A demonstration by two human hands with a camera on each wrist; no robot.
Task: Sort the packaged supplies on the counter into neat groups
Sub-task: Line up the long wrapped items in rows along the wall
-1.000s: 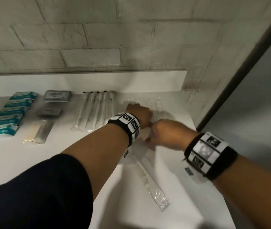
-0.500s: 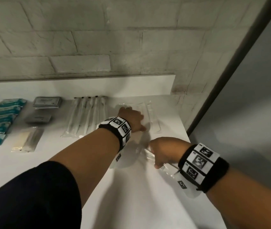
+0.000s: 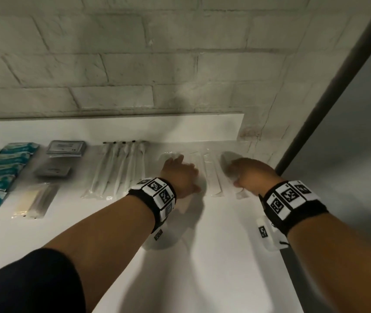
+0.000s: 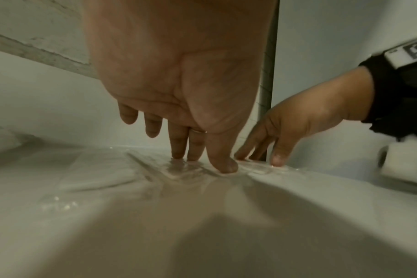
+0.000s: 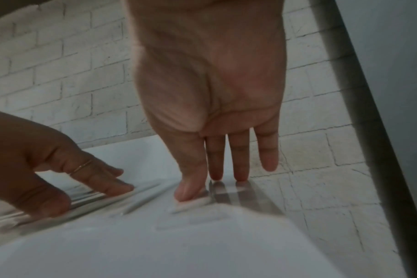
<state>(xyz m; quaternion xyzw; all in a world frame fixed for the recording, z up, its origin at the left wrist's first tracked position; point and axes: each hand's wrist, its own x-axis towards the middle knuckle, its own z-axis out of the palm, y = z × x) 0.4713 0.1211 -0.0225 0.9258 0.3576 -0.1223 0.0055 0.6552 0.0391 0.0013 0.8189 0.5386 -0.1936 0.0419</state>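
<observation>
Several clear packets holding white combs [image 3: 211, 177] lie side by side at the back right of the white counter [image 3: 225, 256]. My left hand [image 3: 180, 173] rests on the left packets with straight fingers, and its fingertips [image 4: 223, 165] press the crinkled clear film [image 4: 179, 170]. My right hand [image 3: 248, 173] lies flat on the rightmost clear packet [image 3: 239, 194]. The right thumb and two fingertips [image 5: 191, 190] press that packet [image 5: 195, 204] onto the counter. Neither hand grips anything.
Left of the combs lies a row of wrapped toothbrushes [image 3: 121, 170], then grey sachets [image 3: 66, 147], a clear packet with cream contents [image 3: 35, 199] and teal packets [image 3: 3, 168]. A brick wall [image 3: 134, 64] backs the counter. A dark post [image 3: 329, 91] stands at the right edge.
My right hand took the long clear packet from the near part of the counter, carried it to the back right and laid it beside the others. The left hand stayed on the packets.
</observation>
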